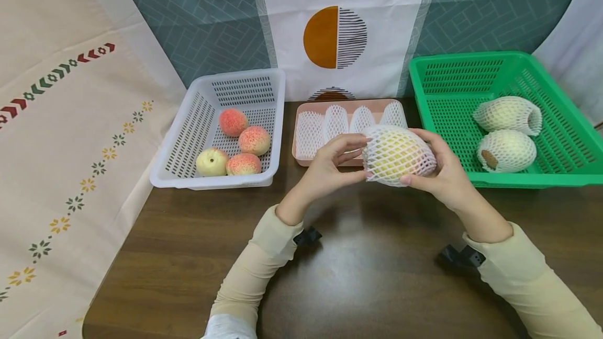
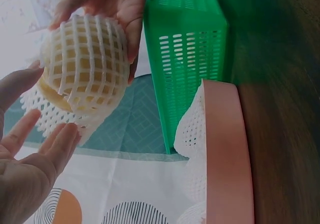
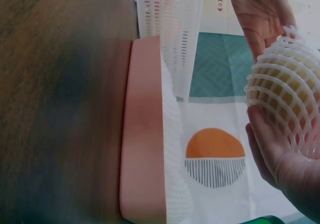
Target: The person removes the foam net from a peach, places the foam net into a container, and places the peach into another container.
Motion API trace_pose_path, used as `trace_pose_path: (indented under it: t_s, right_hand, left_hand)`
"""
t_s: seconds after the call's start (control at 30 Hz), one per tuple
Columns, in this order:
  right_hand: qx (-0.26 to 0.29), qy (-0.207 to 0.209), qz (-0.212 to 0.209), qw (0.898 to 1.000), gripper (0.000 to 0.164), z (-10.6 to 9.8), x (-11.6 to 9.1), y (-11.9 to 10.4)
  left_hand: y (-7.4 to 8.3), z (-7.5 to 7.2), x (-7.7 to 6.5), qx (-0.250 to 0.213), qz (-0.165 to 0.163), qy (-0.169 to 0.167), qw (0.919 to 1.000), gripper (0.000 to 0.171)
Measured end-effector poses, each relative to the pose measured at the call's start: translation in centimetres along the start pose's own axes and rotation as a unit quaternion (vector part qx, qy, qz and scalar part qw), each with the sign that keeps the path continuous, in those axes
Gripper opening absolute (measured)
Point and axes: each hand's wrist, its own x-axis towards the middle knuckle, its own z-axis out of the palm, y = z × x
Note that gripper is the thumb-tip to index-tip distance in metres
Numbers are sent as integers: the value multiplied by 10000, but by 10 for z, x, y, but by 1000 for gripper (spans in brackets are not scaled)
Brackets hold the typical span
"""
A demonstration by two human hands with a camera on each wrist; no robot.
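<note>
dark wood surface spreads out below you, with a teal and white cloth behind it carrying orange circles, and the action is right in the middle! your two hands are up with a peach between them, yellowish with a blush of pink, wearing a white foam net. it's held in front of the pink tray, a little off the surface.

look at your right hand: its fingers are bent round the fruit's right end, thumb across the front, a full hold through the mesh. over on your left hand, the fingers are parted just wide enough to span the other end, tips and thumb on the edge of the net. from the left wrist you can see bare yellow skin in the net's opening, with loose mesh flaring near those fingers.

behind your hands, four more nets lie side by side in the tray. to its left, the white basket has four unwrapped peaches, three reddish and one pale yellow. to its right, the green basket shows two netted fruits, touching.
</note>
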Motion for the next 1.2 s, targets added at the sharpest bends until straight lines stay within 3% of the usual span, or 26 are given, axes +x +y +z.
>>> trace_pose_path:
  t_s: [0.27, 0.67, 1.03, 1.2]
  right_hand:
    - [338, -134, 93, 9993, 75, 1, -1, 0]
    - [903, -101, -14, 9959, 68, 3, -1, 1]
    - [1447, 513, 345, 9875, 51, 5, -1, 7]
    - [1596, 602, 493, 9841, 46, 4, -1, 5]
  left_hand:
    - [0, 1, 1, 104, -163, -215, 9996, 75]
    - [-2, 5, 3, 44, -347, -348, 9988, 78]
    - [-3, 8, 3, -101, -461, -303, 9984, 81]
    - [-4, 8, 3, -120, -496, -283, 9983, 80]
